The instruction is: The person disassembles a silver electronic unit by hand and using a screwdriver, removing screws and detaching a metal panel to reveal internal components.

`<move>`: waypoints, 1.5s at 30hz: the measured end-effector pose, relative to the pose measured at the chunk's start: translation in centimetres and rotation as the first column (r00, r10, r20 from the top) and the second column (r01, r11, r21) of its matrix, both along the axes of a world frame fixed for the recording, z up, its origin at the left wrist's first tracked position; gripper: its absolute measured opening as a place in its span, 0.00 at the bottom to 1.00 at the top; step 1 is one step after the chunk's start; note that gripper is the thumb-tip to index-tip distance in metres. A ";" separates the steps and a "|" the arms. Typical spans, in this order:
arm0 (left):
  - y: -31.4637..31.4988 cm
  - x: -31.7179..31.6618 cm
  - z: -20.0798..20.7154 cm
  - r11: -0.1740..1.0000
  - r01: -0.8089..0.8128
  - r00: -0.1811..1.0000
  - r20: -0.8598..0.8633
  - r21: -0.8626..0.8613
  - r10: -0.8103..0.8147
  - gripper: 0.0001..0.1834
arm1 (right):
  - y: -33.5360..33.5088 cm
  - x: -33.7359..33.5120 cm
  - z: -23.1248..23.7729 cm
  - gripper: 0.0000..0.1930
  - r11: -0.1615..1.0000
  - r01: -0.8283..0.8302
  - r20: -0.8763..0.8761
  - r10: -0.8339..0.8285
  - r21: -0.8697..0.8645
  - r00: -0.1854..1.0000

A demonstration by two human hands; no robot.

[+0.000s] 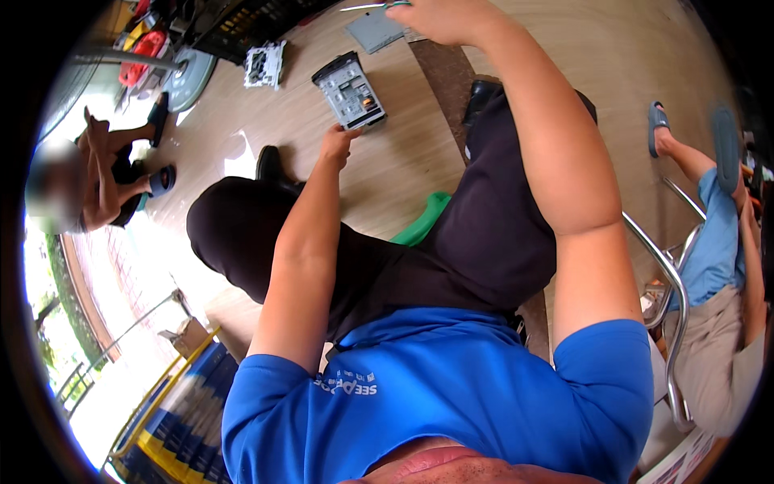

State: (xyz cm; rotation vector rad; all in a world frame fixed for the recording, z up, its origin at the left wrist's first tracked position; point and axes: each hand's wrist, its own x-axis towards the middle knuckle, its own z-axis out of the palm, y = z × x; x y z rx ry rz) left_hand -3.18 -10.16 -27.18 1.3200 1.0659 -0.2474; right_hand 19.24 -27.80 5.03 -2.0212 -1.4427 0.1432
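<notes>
A boxy, open-topped device (343, 87) of grey metal and black plastic, with a small orange part (368, 102) inside, is rested on the wood-patterned floor (395, 165); its near edge is gripped by the left hand (337, 148). A slim, metallic-shafted tool (364, 7) is clasped in the right hand (442, 19), near a flat grey panel (374, 32). Farther left, a pale lattice-like part (264, 64), a black slatted crate (234, 31) and a rounded fan base (188, 79) are seen. The floor is crossed by a dark strip (442, 74).
</notes>
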 end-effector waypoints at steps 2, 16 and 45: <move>-0.4 0.0 0.2 1.000 -0.021 1.000 0.003 -0.010 0.021 0.24 | 0.0 -0.1 0.4 0.13 0.999 0.009 -0.058 -0.012 -0.051 0.998; 0.9 -0.5 0.6 0.851 -0.500 0.842 0.138 -0.163 0.521 0.22 | -0.4 -1.8 1.5 0.13 0.996 -0.026 -0.124 0.016 -0.080 0.992; -0.6 -0.5 -1.7 0.992 -0.034 0.960 0.282 0.123 -0.002 0.17 | 0.5 -1.8 1.0 0.12 0.991 -0.066 -0.021 0.064 -0.116 0.998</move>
